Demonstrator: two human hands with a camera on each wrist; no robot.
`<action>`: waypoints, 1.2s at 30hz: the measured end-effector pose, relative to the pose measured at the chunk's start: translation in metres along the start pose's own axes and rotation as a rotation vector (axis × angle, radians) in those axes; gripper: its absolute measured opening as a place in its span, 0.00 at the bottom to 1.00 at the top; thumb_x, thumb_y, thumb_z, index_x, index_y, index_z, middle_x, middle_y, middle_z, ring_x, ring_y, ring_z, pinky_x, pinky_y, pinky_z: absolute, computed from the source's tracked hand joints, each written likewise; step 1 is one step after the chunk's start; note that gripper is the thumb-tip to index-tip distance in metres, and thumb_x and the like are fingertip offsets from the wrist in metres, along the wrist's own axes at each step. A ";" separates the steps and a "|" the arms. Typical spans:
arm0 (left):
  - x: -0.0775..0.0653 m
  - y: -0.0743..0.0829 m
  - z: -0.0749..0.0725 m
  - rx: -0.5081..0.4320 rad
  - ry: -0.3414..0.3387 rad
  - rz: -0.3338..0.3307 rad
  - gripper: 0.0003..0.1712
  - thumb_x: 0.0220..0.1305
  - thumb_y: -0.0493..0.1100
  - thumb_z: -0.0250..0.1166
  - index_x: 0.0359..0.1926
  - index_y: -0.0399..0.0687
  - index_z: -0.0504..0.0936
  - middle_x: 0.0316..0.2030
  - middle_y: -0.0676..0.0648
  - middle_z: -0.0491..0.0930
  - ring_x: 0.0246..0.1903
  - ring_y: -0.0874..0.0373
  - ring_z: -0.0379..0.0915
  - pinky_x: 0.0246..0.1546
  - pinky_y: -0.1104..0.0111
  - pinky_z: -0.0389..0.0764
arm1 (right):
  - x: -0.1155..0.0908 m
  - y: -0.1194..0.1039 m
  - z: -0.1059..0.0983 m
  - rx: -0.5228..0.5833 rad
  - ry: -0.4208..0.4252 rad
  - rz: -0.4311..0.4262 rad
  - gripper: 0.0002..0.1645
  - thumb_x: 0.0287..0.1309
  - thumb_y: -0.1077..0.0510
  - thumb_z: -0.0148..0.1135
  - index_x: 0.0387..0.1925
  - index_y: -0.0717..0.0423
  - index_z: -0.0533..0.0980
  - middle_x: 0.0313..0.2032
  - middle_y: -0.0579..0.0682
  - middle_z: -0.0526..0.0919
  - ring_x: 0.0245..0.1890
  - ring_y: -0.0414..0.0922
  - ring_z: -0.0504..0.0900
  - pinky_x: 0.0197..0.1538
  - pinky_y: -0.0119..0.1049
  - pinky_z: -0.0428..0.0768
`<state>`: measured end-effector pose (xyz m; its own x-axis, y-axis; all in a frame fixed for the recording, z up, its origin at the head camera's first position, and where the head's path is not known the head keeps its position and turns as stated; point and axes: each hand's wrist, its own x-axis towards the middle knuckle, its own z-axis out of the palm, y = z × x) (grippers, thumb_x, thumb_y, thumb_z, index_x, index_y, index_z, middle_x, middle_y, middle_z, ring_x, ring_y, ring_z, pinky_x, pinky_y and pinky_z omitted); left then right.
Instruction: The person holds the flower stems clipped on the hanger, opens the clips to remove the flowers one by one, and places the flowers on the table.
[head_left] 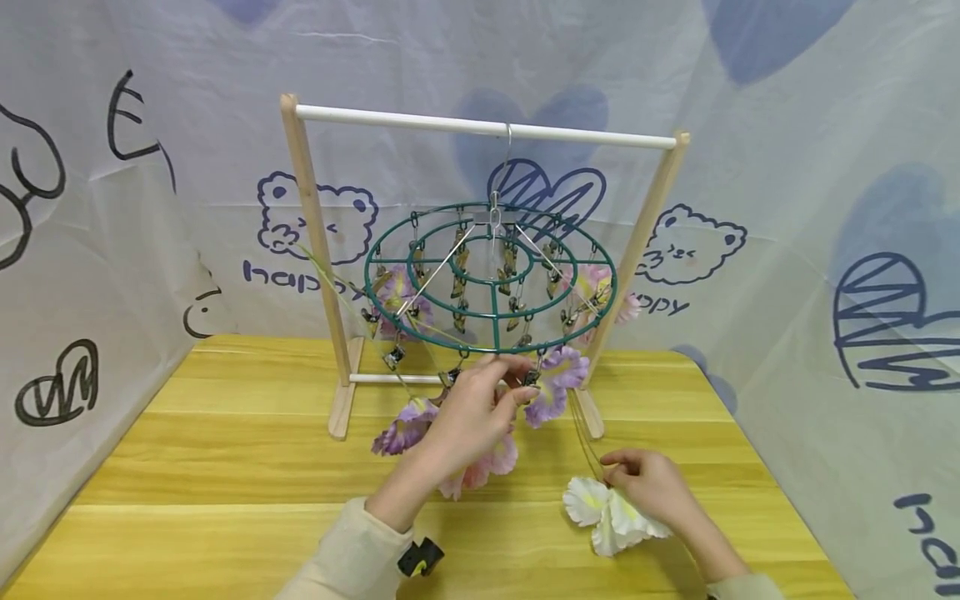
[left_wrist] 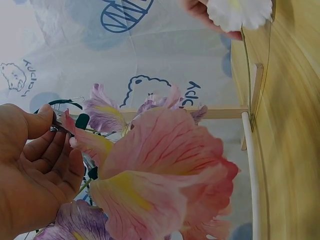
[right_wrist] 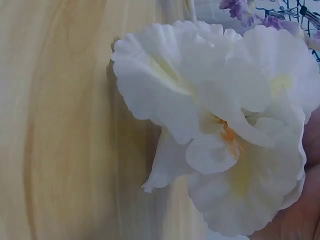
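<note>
In the head view, a green round drying hanger [head_left: 495, 315] hangs by its hook with several clips around its rings. My left hand [head_left: 472, 408] is at its front edge, thumb and fingers pinching a metal clip [head_left: 531, 378]. A pink artificial flower [left_wrist: 165, 170] hangs close beside that hand in the left wrist view. Purple flowers [head_left: 557, 387] hang near the front rim. My right hand [head_left: 656, 490] holds a white artificial flower [head_left: 611, 515] by its stem, low over the table at the right. Its bloom fills much of the right wrist view.
A wooden stand [head_left: 311, 200] with a white top rod [head_left: 405, 122] carries the hanger. The yellow wood table [head_left: 225, 467] lies beneath. A small black object [head_left: 420, 557] is beside the left sleeve. Behind hangs a printed white cloth [head_left: 187, 167]. Another pink flower [head_left: 592, 287] hangs at the back right.
</note>
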<state>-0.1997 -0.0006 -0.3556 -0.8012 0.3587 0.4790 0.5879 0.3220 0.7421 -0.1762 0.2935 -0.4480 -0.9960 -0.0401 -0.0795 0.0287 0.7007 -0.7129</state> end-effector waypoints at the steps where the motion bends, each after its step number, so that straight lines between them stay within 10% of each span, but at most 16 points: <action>1: 0.000 0.000 0.000 -0.001 0.001 0.002 0.20 0.74 0.43 0.65 0.62 0.40 0.80 0.42 0.50 0.80 0.22 0.65 0.74 0.24 0.70 0.80 | 0.002 0.000 0.001 0.008 -0.002 0.006 0.16 0.65 0.66 0.59 0.52 0.63 0.84 0.33 0.47 0.89 0.22 0.41 0.74 0.24 0.31 0.70; 21: 0.001 0.002 0.003 0.009 0.031 0.030 0.18 0.71 0.39 0.69 0.59 0.38 0.82 0.43 0.49 0.83 0.39 0.60 0.76 0.35 0.69 0.80 | 0.012 0.004 0.012 0.079 -0.068 0.039 0.18 0.68 0.62 0.65 0.55 0.68 0.79 0.32 0.48 0.88 0.34 0.44 0.85 0.43 0.43 0.82; 36: 0.001 0.002 0.005 0.010 0.012 0.032 0.22 0.71 0.41 0.69 0.62 0.39 0.80 0.47 0.49 0.84 0.38 0.62 0.74 0.36 0.64 0.82 | 0.002 -0.003 -0.001 -0.003 -0.002 -0.028 0.22 0.66 0.56 0.69 0.56 0.67 0.81 0.39 0.48 0.86 0.39 0.44 0.84 0.39 0.37 0.82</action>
<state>-0.1988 0.0044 -0.3557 -0.7829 0.3590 0.5081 0.6145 0.3190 0.7215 -0.1779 0.2921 -0.4457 -0.9962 -0.0614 -0.0611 0.0005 0.7011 -0.7131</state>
